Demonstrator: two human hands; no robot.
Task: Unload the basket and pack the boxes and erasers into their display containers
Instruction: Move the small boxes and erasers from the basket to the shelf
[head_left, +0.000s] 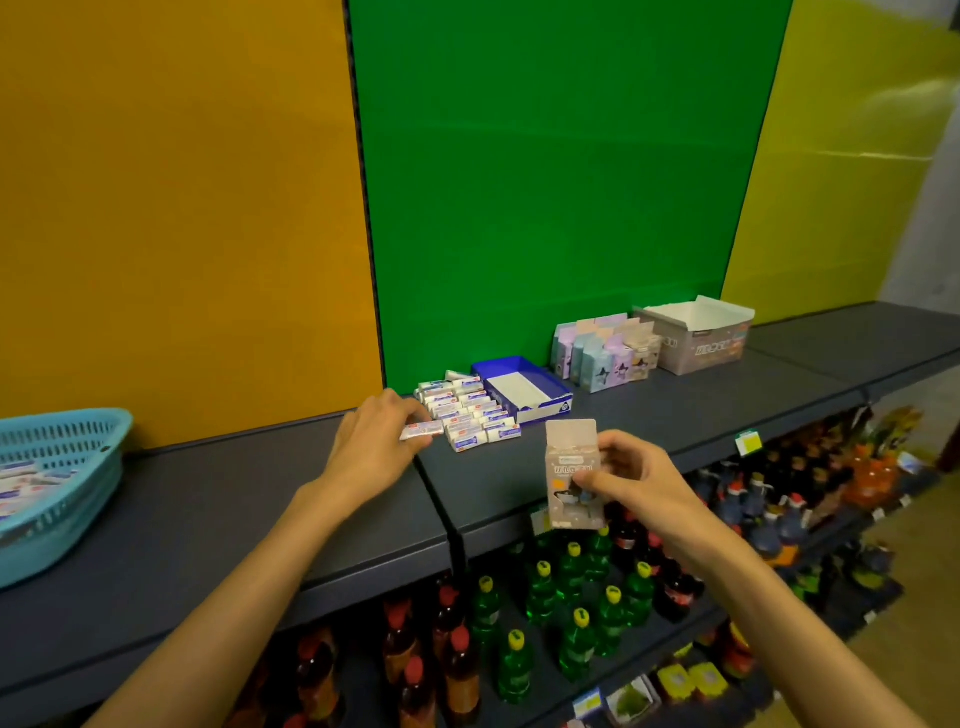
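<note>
**Head view: one eraser at the left fingers, one box in the right**

I see my left hand (371, 441) lying low on the dark shelf (208, 519), its fingers bent round the near end of a single eraser (422, 431). Just beyond those fingertips sit the loose erasers (467, 410) in two rows; I count roughly sixteen, though the far ones blur together. Past them, touching the rows, is one blue tray (524, 392) with a white floor.

My right hand (641, 486) holds one tall grey box (574, 475) upright above the shelf's front edge, thumb across its face and fingers curled behind, top flap standing open. Well beyond these fingers stands a cluster of pastel boxes (602, 353), about eight, beside one open grey carton (698, 338).

Far out from my left fingers, at the frame's edge, is one blue basket (62, 478) with more erasers inside, too blurred to count.
</note>
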